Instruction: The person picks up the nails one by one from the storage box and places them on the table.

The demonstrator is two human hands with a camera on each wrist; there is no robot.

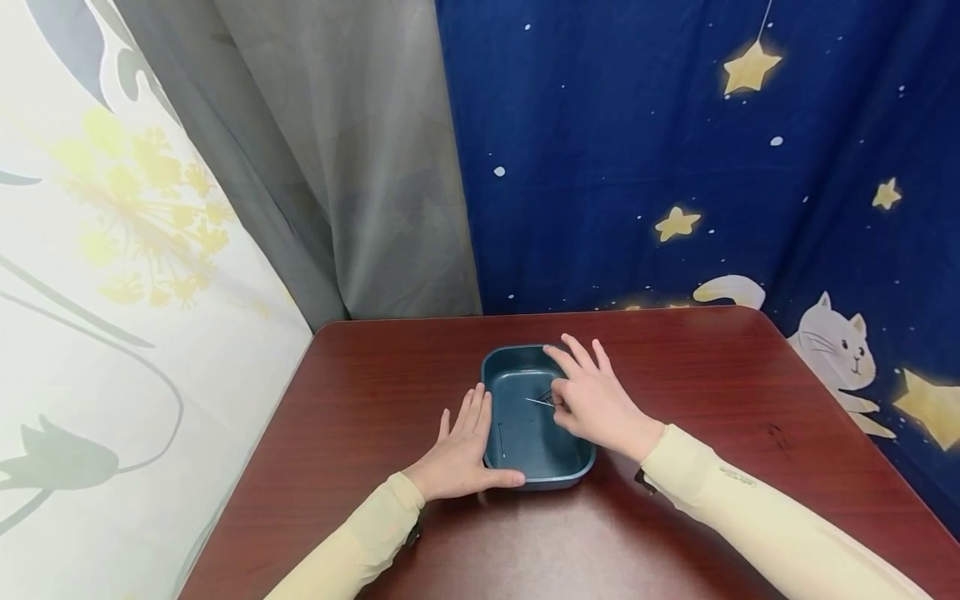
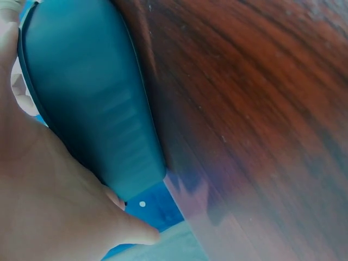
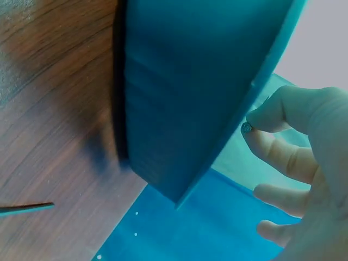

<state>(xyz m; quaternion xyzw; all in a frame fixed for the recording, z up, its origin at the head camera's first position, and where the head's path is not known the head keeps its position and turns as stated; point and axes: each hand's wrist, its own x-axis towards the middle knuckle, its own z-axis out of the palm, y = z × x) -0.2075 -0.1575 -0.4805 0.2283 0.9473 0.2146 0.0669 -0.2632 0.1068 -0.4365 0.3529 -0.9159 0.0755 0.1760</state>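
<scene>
A thin pin (image 1: 540,402) is probably being pinched by the right hand (image 1: 592,400) inside the tray (image 1: 517,475), pointing left toward the flat, relaxed left hand (image 1: 461,454) that is being rested against the tray's left wall.

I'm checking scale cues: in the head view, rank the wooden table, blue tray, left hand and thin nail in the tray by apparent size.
1. Dark red wooden table
2. Blue plastic tray
3. Left hand, smaller than the tray though closer to the camera
4. Thin metal nail

The person wears long pale cream-yellow sleeves on both arms, ending at the wrists. The left hand (image 1: 461,454) and right hand (image 1: 596,404) are bare, without gloves or rings.
</scene>
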